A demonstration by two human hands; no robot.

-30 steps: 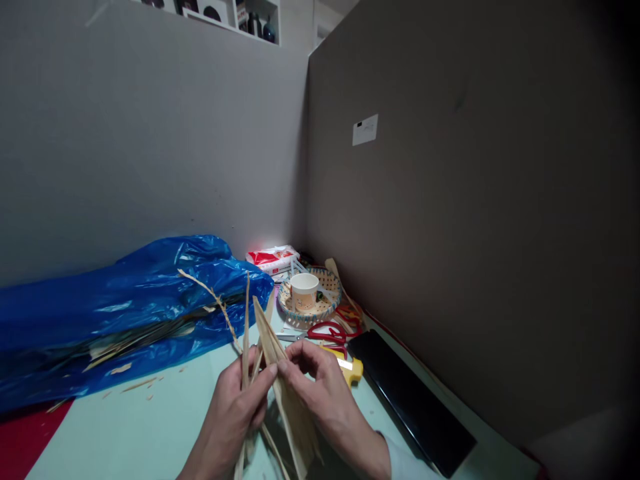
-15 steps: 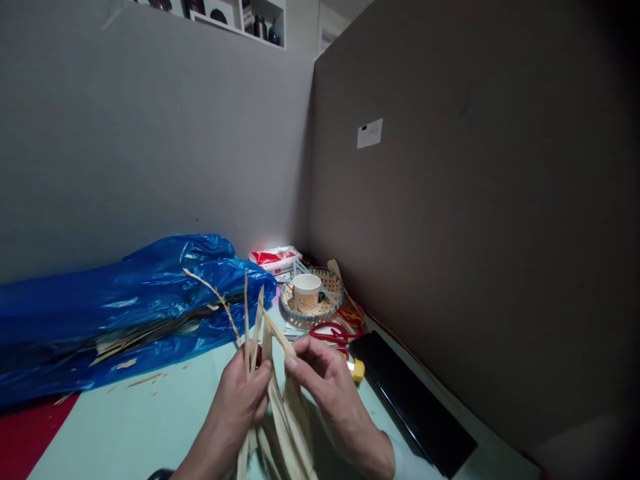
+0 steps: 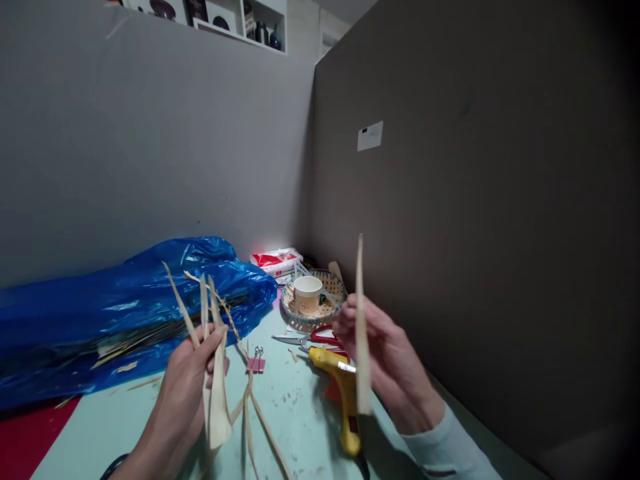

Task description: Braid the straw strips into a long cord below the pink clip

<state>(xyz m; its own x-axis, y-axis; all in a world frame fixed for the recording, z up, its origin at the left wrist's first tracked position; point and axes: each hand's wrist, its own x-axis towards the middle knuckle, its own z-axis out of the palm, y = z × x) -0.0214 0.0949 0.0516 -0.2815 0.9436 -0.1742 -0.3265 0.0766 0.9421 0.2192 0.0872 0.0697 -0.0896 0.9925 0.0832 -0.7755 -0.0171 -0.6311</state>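
My left hand [image 3: 187, 373] is closed round a bunch of pale dried leaf strips [image 3: 214, 393] that fan upward and hang down past the palm. My right hand [image 3: 387, 353] pinches one long single strip [image 3: 361, 327], held upright and apart from the bunch. Between the hands, on the pale green tabletop [image 3: 290, 407], lie a yellow glue gun [image 3: 340, 393], a pink binder clip [image 3: 256, 362] and red-handled scissors [image 3: 315, 337].
A blue plastic bag [image 3: 115, 313] with more strips lies at the left. A woven tray [image 3: 311, 310] holding a paper cup [image 3: 307, 293] sits by the corner, with a red and white packet [image 3: 277, 259] behind. Grey partition walls close the back and right.
My hands have moved apart: the right pulled one strip away from the bunch to the right, and the left carried the rest leftward. The glue gun and binder clip came into sight.
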